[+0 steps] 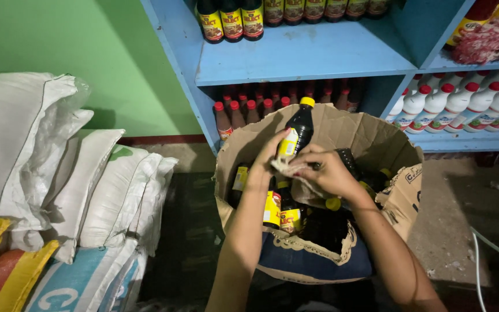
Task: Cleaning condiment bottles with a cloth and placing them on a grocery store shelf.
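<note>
While my left hand (271,151) grips the dark bottle (299,132) by its yellow label, fingers wrapped round the body, my right hand (326,171) pinches a pale rag (287,168) against the lower part of the glass. The bottle stands upright at the centre of the frame, lifted above the open box (376,144), its yellow cap (307,101) uppermost. I judge the step in hand to be wiping the bottle down; the next move seems to call for a firm hold by the left hand so the slick body can be turned under the cloth without slipping. The bottle is smooth and glossy, narrow at the neck and wider below, with dark liquid inside. The rag is soft, crumpled and a little frayed. The box is creased brown cardboard with flaps bent outward, and more bottles of the same kind (281,211) stand packed in it, caps and labels showing yellow. Below the box, at lower centre, is a dark blue cloth with a scalloped cream edge (313,254). Along the top runs a painted blue shelf (307,55) of flat boards, holding like bottles at upper centre, smaller red-capped bottles (244,112) below, and white red-capped bottles (463,104) at right. Woven sacks (59,173), coarse and bulging, are stacked at left against a green wall (88,46).
</note>
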